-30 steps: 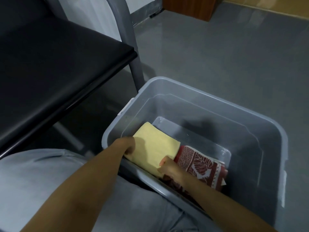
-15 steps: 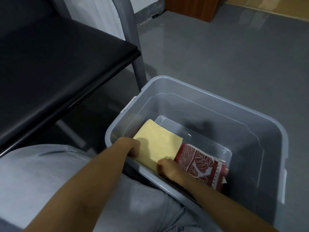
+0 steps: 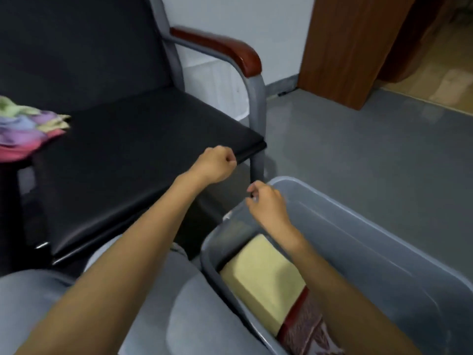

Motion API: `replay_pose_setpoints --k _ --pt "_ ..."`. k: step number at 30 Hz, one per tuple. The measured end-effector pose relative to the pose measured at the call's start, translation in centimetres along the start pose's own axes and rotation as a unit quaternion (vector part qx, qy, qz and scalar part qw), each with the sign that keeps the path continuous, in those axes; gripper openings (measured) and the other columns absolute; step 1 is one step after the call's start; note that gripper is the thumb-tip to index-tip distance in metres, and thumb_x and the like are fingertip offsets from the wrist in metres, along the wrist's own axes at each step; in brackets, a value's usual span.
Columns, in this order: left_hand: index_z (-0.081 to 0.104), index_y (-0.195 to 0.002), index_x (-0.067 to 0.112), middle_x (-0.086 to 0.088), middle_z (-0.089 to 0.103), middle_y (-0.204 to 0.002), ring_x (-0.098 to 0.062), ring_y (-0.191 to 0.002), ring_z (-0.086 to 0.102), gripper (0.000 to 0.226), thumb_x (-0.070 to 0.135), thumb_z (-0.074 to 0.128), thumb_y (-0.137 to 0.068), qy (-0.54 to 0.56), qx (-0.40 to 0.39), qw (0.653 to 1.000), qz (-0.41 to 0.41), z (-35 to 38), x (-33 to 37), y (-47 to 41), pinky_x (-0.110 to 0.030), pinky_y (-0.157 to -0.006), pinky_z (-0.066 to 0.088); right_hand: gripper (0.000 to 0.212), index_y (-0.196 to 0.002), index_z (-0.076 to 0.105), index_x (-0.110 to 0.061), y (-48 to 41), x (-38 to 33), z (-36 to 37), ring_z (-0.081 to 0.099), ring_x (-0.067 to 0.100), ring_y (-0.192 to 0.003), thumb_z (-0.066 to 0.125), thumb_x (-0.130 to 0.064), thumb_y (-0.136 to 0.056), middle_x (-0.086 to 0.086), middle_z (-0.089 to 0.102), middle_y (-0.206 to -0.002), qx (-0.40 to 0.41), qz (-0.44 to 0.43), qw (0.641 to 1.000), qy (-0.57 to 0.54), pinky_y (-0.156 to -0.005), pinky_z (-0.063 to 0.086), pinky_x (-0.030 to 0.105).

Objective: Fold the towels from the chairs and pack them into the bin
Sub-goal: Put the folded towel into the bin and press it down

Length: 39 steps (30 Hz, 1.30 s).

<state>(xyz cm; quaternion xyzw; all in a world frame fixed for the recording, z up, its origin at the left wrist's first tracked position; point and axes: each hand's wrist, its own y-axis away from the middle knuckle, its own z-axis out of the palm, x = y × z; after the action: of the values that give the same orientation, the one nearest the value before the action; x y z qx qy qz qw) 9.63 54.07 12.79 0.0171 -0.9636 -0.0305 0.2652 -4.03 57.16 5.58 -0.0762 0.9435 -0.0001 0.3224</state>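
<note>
The grey plastic bin stands on the floor at lower right. Inside it a folded yellow towel lies beside a folded red patterned towel. My left hand is curled into a loose fist with nothing in it, above the front corner of the black chair seat. My right hand hovers over the bin's near-left rim, fingers curled and empty. A crumpled multicoloured towel lies at the seat's far left edge, partly cut off by the frame.
The chair has a grey metal frame and a reddish wooden armrest. My grey-trousered knees press against the bin. Grey floor stretches right, with a brown wooden door behind.
Both hands have let go of the yellow towel and lifted out of the bin toward the chair. The view has swung up and left, bringing the chair and multicoloured towel into sight.
</note>
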Motion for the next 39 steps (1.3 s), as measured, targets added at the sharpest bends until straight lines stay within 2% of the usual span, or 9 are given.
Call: replay_pose_setpoints --k 5,12,18,23,28,30,34,37,39 --pt "0.062 -0.105 0.021 0.001 0.062 -0.099 -0.017 -0.090 0.063 0.019 0.025 0.046 -0.096 0.122 0.180 0.975 -0.049 -9.5 -3.8 4.4 -0.034 -0.081 0.053 0.017 -0.105 0.062 -0.014 -2.9 -11.4 -1.2 0.060 0.016 -0.090 0.055 -0.013 -0.089 -0.001 0.065 -0.097 0.035 -0.098 0.987 -0.119 -0.078 0.043 0.026" --pt "0.066 -0.095 0.014 -0.011 0.068 -0.100 -0.028 -0.094 0.064 0.019 0.018 0.048 -0.091 0.070 0.269 0.931 -0.236 -16.2 -17.1 10.3 -0.037 -0.086 0.051 0.020 -0.101 0.061 -0.016 -4.2 -26.0 7.9 0.065 0.021 -0.091 0.048 -0.006 -0.089 0.004 0.068 -0.091 -0.155 -0.187 0.953 -0.181 -0.086 0.052 0.038" --pt "0.057 -0.108 -0.004 -0.026 0.056 -0.117 -0.038 -0.111 0.052 0.028 0.013 0.052 -0.086 -0.032 0.268 0.882 -0.387 -17.7 -27.2 14.5 -0.037 -0.087 0.041 0.022 -0.079 0.060 -0.021 -2.3 -34.5 16.6 0.067 0.028 -0.092 0.051 0.000 -0.077 0.013 0.072 -0.089 -0.314 -0.211 0.908 -0.180 -0.086 0.053 0.040" --pt "0.024 -0.144 0.008 -0.019 0.034 -0.141 -0.035 -0.132 0.033 0.078 0.037 0.064 -0.083 -0.005 0.205 0.852 -0.482 -16.6 -32.0 17.1 -0.039 -0.105 0.032 0.024 -0.077 0.061 -0.025 -1.6 -38.2 21.7 0.063 0.027 -0.100 0.050 -0.004 -0.079 0.008 0.068 -0.098 -0.372 -0.212 0.890 -0.157 -0.087 0.052 0.036" --pt "0.059 -0.105 0.007 -0.013 0.061 -0.106 -0.033 -0.108 0.057 0.030 0.031 0.056 -0.087 -0.012 0.277 0.840 -0.467 -18.4 -32.6 17.3 -0.034 -0.082 0.041 0.024 -0.086 0.056 -0.017 -2.5 -39.5 23.2 0.060 0.015 -0.070 0.043 0.003 -0.085 0.009 0.064 -0.083 -0.434 -0.154 0.870 -0.177 -0.063 0.050 0.024" --pt "0.061 -0.098 0.001 -0.013 0.058 -0.085 -0.031 -0.099 0.060 0.035 0.023 0.035 -0.093 0.043 0.275 0.848 -0.451 -19.7 -32.3 17.4 -0.031 -0.075 0.042 0.024 -0.094 0.055 -0.014 -3.0 -40.0 23.0 0.057 0.010 -0.062 0.039 0.002 -0.088 0.004 0.061 -0.074 -0.446 -0.120 0.864 -0.200 -0.058 0.046 0.019" --pt "0.044 -0.067 0.019 0.004 0.044 -0.068 -0.007 -0.060 0.044 0.033 0.018 0.038 -0.099 0.257 0.128 0.849 -0.444 -20.3 -31.0 18.7 -0.017 -0.054 0.037 0.023 -0.113 0.054 -0.007 -3.8 -40.6 23.1 0.056 0.012 -0.065 0.040 -0.009 -0.096 0.015 0.066 -0.094 -0.461 -0.044 0.848 -0.258 -0.061 0.044 0.019" --pt "0.058 -0.070 0.013 0.001 0.061 -0.062 -0.010 -0.051 0.051 0.019 0.012 0.051 -0.088 0.215 0.002 0.870 -0.445 -20.2 -31.3 18.7 -0.017 -0.049 0.042 0.031 -0.124 0.050 -0.004 -3.7 -41.4 23.5 0.057 0.014 -0.067 0.040 -0.014 -0.097 0.021 0.064 -0.110 -0.475 -0.026 0.840 -0.262 -0.062 0.044 0.022" --pt "0.059 -0.073 0.008 -0.010 0.072 -0.073 -0.018 -0.058 0.065 0.013 0.007 0.052 -0.084 0.213 0.134 0.866 -0.433 -20.6 -33.0 17.8 -0.022 -0.055 0.053 0.031 -0.125 0.049 -0.007 -3.7 -41.9 23.9 0.057 0.016 -0.069 0.039 -0.017 -0.098 0.015 0.063 -0.096 -0.480 -0.021 0.834 -0.270 -0.063 0.044 0.025"
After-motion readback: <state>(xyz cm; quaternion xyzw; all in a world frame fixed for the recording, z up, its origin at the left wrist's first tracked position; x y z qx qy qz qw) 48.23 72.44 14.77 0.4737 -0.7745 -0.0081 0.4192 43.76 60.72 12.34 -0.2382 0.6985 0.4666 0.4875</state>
